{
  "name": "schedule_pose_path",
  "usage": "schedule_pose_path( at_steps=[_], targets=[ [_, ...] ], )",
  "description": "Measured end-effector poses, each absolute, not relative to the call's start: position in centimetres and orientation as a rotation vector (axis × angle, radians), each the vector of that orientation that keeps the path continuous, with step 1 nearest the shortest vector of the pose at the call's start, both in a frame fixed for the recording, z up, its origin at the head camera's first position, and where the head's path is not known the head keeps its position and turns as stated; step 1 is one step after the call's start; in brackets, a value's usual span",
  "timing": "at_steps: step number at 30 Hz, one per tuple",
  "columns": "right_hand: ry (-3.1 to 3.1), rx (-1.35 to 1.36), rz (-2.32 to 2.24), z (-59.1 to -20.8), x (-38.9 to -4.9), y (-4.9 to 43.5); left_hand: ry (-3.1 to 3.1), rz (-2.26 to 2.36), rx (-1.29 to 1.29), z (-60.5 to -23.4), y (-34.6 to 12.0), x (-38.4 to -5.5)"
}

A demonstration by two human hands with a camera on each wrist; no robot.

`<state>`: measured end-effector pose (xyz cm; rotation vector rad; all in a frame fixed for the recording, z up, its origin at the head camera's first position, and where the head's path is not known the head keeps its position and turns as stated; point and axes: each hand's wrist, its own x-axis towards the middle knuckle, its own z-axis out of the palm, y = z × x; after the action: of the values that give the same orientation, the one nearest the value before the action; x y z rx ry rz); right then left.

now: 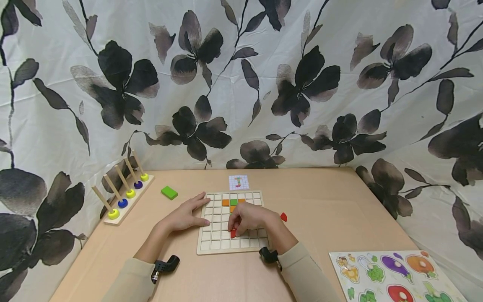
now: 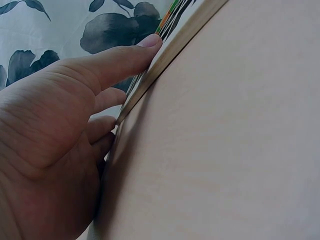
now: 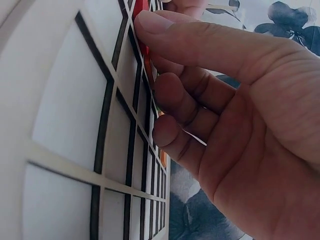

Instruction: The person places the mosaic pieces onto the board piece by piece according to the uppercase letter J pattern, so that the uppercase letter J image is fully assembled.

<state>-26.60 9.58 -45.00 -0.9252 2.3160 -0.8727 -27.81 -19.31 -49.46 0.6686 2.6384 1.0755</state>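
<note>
A pale wooden grid board (image 1: 213,247) lies on the table, with orange tiles (image 1: 225,202) and a green tile (image 1: 234,202) in its upper cells. My left hand (image 1: 185,216) rests along the board's left edge, fingers extended; in the left wrist view the thumb (image 2: 150,42) lies on the rim. Over the middle of the board, my right hand (image 1: 250,218) pinches a small red tile (image 1: 233,234) between thumb and fingers. The right wrist view shows that red tile (image 3: 141,7) by the thumb tip, low against the grid. Some cells are hidden beneath this hand.
Behind the board lies a small pattern card (image 1: 239,182). A green block (image 1: 169,192) and a peg stand (image 1: 147,184) with yellow and blue rings are at the left. Right of the board lies a red piece (image 1: 284,217); a vegetable puzzle board (image 1: 371,289) occupies the front right.
</note>
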Motion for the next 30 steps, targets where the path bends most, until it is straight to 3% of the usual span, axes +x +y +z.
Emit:
schedule_pose_path(
  at_steps=[14, 30],
  targets=[
    [2.415, -0.947, -1.019, -43.8, -27.7, 11.6, 2.645, 1.062, 0.675, -49.5, -19.4, -27.8],
    [2.590, -0.773, -1.264, -42.4, -28.8, 16.4, 2.646, 1.060, 0.684, -49.6, -19.4, -27.9]
  ],
)
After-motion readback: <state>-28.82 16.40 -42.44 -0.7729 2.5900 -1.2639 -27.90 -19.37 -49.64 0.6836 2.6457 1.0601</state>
